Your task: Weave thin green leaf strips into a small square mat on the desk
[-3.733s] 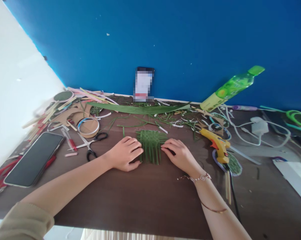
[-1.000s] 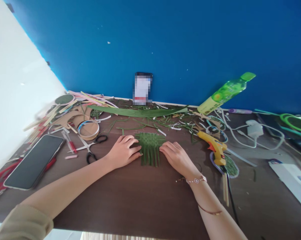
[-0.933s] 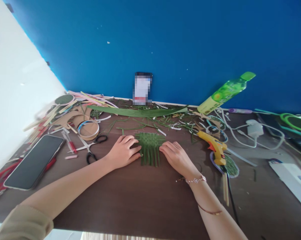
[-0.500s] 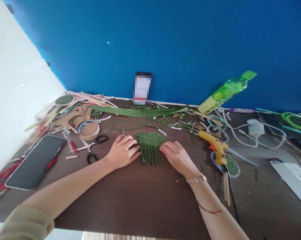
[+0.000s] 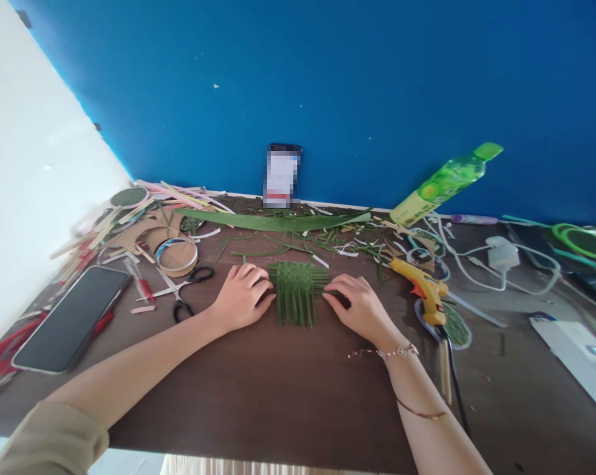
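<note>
A small mat of woven green leaf strips (image 5: pixel 295 284) lies flat on the dark table, long loose ends pointing toward me and shorter ends sticking out at both sides. At its left edge my left hand (image 5: pixel 243 297) rests with curled fingers, thumb and fingertips closed at the strip ends. On the other side my right hand (image 5: pixel 360 307) has thumb and forefinger nearly together in a pinch at the tips of the right-hand strips. What exactly lies between those fingertips is hard to make out.
Black-handled scissors (image 5: pixel 181 290), a tape roll (image 5: pixel 176 256) and a phone (image 5: pixel 72 320) lie to the left. A yellow glue gun (image 5: pixel 421 287) with its cord is on the right. Behind are leaf scraps, a long leaf (image 5: pixel 282 221), a propped phone (image 5: pixel 281 175) and a leaning bottle (image 5: pixel 443 185).
My right hand has shifted slightly right, from the mat's edge to the strip tips, opening a gap between thumb and forefinger. My left hand has barely moved.
</note>
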`<state>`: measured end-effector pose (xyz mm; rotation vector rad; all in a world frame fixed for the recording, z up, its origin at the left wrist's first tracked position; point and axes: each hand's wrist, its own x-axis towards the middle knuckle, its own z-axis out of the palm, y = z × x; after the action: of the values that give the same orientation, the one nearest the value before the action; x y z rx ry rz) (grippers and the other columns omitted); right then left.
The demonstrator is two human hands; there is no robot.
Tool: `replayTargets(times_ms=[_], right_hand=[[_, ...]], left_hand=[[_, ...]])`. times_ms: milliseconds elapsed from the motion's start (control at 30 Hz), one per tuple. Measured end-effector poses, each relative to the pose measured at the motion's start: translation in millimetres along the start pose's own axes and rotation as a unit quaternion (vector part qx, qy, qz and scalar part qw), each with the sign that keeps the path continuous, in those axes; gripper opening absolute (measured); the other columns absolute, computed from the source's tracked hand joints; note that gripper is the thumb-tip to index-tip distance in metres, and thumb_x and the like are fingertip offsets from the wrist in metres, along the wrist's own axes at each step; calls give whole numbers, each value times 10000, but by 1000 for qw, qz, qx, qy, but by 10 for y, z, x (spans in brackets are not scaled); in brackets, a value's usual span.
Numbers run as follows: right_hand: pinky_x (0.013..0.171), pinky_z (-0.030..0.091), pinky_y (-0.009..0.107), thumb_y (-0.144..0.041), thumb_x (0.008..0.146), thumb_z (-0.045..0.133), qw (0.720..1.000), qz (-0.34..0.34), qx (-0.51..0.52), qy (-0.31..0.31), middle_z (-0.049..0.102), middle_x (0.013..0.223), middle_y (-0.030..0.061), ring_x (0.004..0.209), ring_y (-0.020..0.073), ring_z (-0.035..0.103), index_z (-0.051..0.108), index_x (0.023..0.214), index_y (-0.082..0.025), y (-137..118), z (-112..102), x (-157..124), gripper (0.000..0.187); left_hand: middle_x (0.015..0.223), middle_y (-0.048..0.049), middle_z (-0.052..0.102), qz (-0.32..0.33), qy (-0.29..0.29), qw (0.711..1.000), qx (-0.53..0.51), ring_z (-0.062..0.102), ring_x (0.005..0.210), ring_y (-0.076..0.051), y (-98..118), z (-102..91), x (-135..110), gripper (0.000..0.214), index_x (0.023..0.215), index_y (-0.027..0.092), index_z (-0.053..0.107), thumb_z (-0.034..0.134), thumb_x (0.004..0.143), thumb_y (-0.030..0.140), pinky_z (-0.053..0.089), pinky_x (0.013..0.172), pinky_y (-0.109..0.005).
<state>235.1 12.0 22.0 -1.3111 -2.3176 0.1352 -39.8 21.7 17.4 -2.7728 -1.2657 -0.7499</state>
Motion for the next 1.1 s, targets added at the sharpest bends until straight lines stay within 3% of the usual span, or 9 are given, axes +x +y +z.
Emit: replayTargets(times_ms=[300,500,667,867,1000,1100], right_hand=[[713,395,319,-240,913,473,1000,-8,14,-20,655,820,41,751,165,598,597,803,-200,-58,91,24,171],[727,417,333,-248,874,544,999,21,37,-26,647,861,45,797,181,607,607,845,-206,14,36,-1,81],[705,463,314,-210,860,540,994,41,99,-34,610,842,43,788,172,588,582,803,-207,25,43,11,71],[682,478,315,-217,858,532,992,39,118,-17,595,833,50,782,181,579,553,784,-212,-17,45,26,77],[592,452,282,-226,860,533,993,60,100,-18,592,750,28,662,153,549,536,774,-210,-20,61,12,88],[624,461,296,-235,872,532,996,49,77,-10,615,737,24,668,158,564,554,798,-212,-20,66,6,80]], left_hand=[[970,-56,615,8,-14,1000,-19,501,962,-217,-14,9,-9,175,892,208,678,541,873,315,375,768,-368],[952,-35,616,-59,-24,997,-40,503,928,-208,-49,19,5,138,847,213,669,583,847,321,393,786,-366],[961,-34,614,-77,-45,993,-83,498,939,-206,-81,31,24,121,804,207,654,593,842,306,393,824,-381],[965,-30,618,-74,-40,991,-108,496,959,-205,-72,12,33,103,781,200,626,580,847,264,384,835,-381],[947,-36,611,-72,-32,990,-118,497,946,-204,-63,11,32,106,800,187,597,548,859,260,389,838,-381],[940,-51,596,-73,-9,991,-114,489,940,-210,-56,14,30,106,811,179,581,541,861,263,400,826,-376]])
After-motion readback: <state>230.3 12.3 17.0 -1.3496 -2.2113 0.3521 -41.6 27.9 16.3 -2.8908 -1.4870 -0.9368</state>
